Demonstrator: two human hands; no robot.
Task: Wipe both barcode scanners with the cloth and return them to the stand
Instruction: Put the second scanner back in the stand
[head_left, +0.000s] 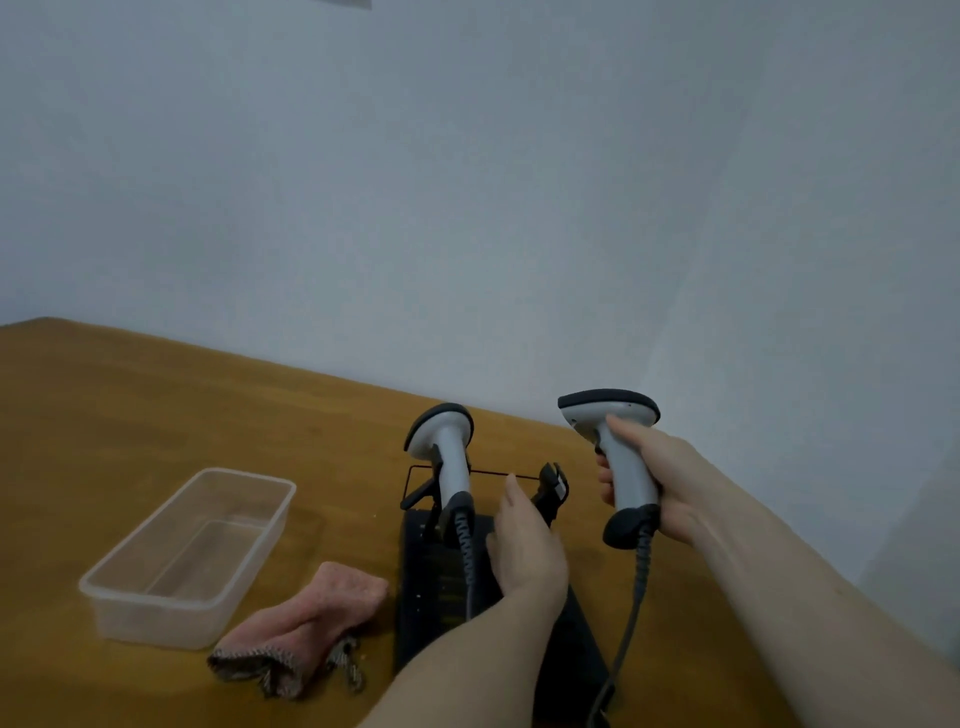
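Filling the lower half of the head view, a wooden table (156, 405) is seen against a plain pale wall (467, 182). A black stand (441, 582) sits near the table's right part, its flat base running toward the viewer and a thin wire frame rising at the far end. To the left, a clear plastic tub (130, 613) lies empty, and just beside its near corner a pink cloth (311, 618) is crumpled on the wood, untouched. One barcode scanner (448, 457) is docked upright in the stand's left cradle, coiled cable trailing down over the base. The second barcode scanner (623, 457) is held clear of the stand, handle near vertical, head up, cable hanging below. The right hand (660, 483) is closed around its handle. The left hand (527, 551) hovers over the stand's base between the two scanners, fingers loosely spread and holding nothing. The cloth lies to the left and nearer the viewer, well apart from the held scanner; the free left hand is judged the nearer one to fetch it. Whether either scanner has been wiped cannot be told.
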